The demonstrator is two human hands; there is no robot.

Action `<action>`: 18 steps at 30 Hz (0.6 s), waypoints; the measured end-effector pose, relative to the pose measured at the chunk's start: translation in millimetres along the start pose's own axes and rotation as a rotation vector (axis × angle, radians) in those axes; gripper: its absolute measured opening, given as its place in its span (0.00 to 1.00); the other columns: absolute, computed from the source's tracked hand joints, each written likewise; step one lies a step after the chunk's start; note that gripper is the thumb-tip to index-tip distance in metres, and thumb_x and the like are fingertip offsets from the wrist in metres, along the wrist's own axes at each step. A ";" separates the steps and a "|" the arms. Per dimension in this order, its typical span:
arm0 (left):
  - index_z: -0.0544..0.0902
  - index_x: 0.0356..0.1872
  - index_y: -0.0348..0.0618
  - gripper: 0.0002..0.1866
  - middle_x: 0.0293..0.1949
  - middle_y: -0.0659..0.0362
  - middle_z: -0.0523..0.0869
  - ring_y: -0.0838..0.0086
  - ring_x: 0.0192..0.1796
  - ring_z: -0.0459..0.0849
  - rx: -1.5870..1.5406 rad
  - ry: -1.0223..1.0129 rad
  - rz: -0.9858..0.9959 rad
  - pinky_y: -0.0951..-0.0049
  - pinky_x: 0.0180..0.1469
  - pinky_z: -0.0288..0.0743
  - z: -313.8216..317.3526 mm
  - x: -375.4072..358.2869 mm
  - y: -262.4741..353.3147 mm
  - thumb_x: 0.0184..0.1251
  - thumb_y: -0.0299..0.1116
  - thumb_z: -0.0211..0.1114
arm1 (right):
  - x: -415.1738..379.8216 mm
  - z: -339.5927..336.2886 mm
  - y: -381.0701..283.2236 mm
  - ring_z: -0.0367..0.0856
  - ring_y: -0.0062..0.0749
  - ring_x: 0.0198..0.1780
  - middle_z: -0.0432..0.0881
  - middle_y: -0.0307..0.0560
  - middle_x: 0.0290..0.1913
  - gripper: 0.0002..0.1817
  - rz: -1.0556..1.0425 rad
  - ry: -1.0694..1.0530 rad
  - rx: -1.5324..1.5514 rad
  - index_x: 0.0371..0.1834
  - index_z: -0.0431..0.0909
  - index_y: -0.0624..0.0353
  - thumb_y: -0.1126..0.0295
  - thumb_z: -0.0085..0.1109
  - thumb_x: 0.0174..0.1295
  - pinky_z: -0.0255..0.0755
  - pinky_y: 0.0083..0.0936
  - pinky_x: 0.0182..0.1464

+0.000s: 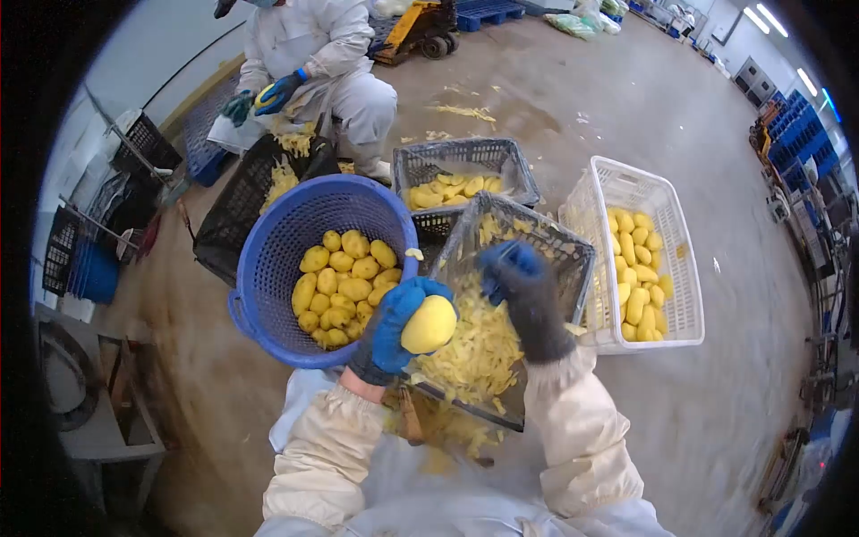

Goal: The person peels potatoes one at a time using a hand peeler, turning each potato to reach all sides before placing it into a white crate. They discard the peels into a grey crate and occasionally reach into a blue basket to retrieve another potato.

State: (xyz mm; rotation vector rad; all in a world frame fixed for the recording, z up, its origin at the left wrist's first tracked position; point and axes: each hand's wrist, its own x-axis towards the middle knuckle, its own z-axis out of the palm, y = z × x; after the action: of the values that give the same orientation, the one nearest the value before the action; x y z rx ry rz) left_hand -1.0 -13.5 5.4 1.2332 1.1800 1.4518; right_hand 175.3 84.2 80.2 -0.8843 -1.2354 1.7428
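My left hand (398, 327), in a blue and dark glove, grips a pale yellow peeled potato (429, 325) near the right rim of the blue round basket (259, 259). That basket holds many yellow potatoes (344, 291). My right hand (523, 291), gloved too, is blurred over the dark crate of peelings (586, 268); its fingers are smeared by motion, and what they hold, if anything, cannot be made out. Yellow peelings (470, 353) fill much of that crate, below and between my hands.
A white crate (684, 295) of peeled potatoes stands at the right. Behind the peelings crate is another dark crate (528, 183) with potatoes. At the upper left a seated person (313, 45) in white holds a potato. A yellow pallet jack (407, 31) stands behind.
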 end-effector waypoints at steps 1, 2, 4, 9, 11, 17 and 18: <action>0.74 0.53 0.39 0.25 0.39 0.53 0.82 0.70 0.38 0.83 -0.241 -0.033 -0.117 0.71 0.40 0.81 1.5 0.6 15.1 0.68 0.51 0.56 | 8.2 -15.6 3.3 0.75 0.18 0.25 0.79 0.37 0.28 0.08 -0.032 0.065 -0.049 0.36 0.78 0.60 0.66 0.60 0.61 0.68 0.14 0.27; 0.73 0.54 0.37 0.27 0.38 0.54 0.82 0.72 0.38 0.83 -0.479 -0.069 -0.230 0.72 0.41 0.80 2.4 3.5 29.5 0.67 0.53 0.57 | 5.7 -14.2 2.5 0.75 0.18 0.25 0.79 0.37 0.28 0.08 -0.038 0.070 -0.046 0.36 0.78 0.60 0.66 0.60 0.61 0.68 0.14 0.27; 0.71 0.58 0.34 0.30 0.39 0.59 0.81 0.77 0.41 0.81 -0.439 -0.092 -0.210 0.78 0.45 0.76 6.2 9.7 41.4 0.65 0.50 0.60 | -5.3 -3.7 -1.3 0.71 0.16 0.23 0.74 0.35 0.23 0.08 0.013 -0.156 0.012 0.34 0.77 0.59 0.66 0.61 0.60 0.64 0.12 0.25; 0.68 0.63 0.35 0.35 0.35 0.57 0.83 0.77 0.34 0.81 -0.537 -0.153 -0.122 0.79 0.36 0.77 8.0 6.5 40.9 0.65 0.53 0.59 | 17.0 -29.6 9.9 0.70 0.17 0.20 0.72 0.34 0.21 0.09 0.111 0.087 0.091 0.34 0.77 0.59 0.65 0.58 0.63 0.63 0.12 0.21; 0.68 0.63 0.35 0.34 0.35 0.56 0.83 0.76 0.32 0.81 -0.601 -0.140 -0.220 0.78 0.33 0.77 2.5 8.9 42.4 0.66 0.53 0.58 | 8.1 -19.4 -1.1 0.69 0.17 0.20 0.72 0.34 0.21 0.09 0.074 0.019 0.103 0.34 0.77 0.59 0.64 0.58 0.63 0.63 0.12 0.22; 0.75 0.54 0.49 0.23 0.36 0.58 0.84 0.70 0.31 0.84 -0.918 0.188 -0.675 0.74 0.27 0.80 14.7 22.1 5.7 0.70 0.54 0.51 | -6.4 3.5 -4.1 0.74 0.18 0.24 0.76 0.37 0.23 0.08 0.068 -0.090 0.116 0.34 0.77 0.59 0.65 0.59 0.63 0.68 0.15 0.24; 0.75 0.54 0.51 0.20 0.39 0.60 0.84 0.71 0.38 0.85 -0.927 0.103 -0.643 0.74 0.31 0.81 18.2 24.6 -9.5 0.70 0.52 0.54 | -4.8 4.1 5.1 0.75 0.17 0.25 0.77 0.37 0.24 0.07 0.064 -0.119 0.153 0.34 0.78 0.59 0.66 0.59 0.63 0.68 0.15 0.25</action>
State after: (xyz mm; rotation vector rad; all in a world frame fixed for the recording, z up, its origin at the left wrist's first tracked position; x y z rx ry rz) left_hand 14.2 14.4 1.2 0.1183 0.6936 1.2986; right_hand 172.7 77.3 76.8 -0.7473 -1.1426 1.9365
